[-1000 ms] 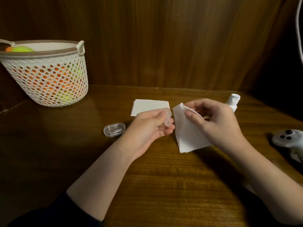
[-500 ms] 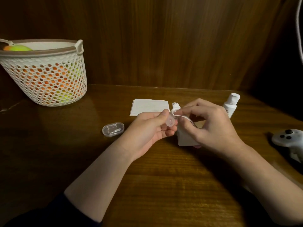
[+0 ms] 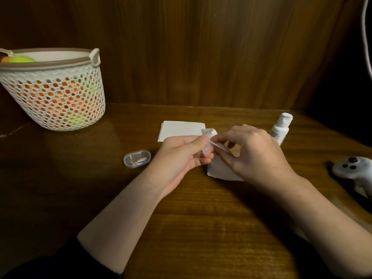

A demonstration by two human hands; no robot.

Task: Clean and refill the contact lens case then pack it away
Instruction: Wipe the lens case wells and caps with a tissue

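My left hand (image 3: 181,154) holds a small clear contact lens case (image 3: 207,147) between thumb and fingers above the wooden table (image 3: 201,228). My right hand (image 3: 255,154) pinches a white tissue (image 3: 223,170) and presses a fold of it into the case; the rest of the tissue hangs beneath that hand. A clear oval plastic box (image 3: 137,158) lies on the table to the left of my left hand. A white solution bottle (image 3: 281,129) stands behind my right hand.
A folded white tissue (image 3: 181,130) lies flat behind my hands. A white mesh basket (image 3: 54,93) with orange and green balls stands at the back left. A white game controller (image 3: 356,170) lies at the right edge. A wooden wall closes the back.
My right hand has brought the tissue from spread open to bunched against the lens case and now pushes it into the case. My left hand has kept hold of the case.
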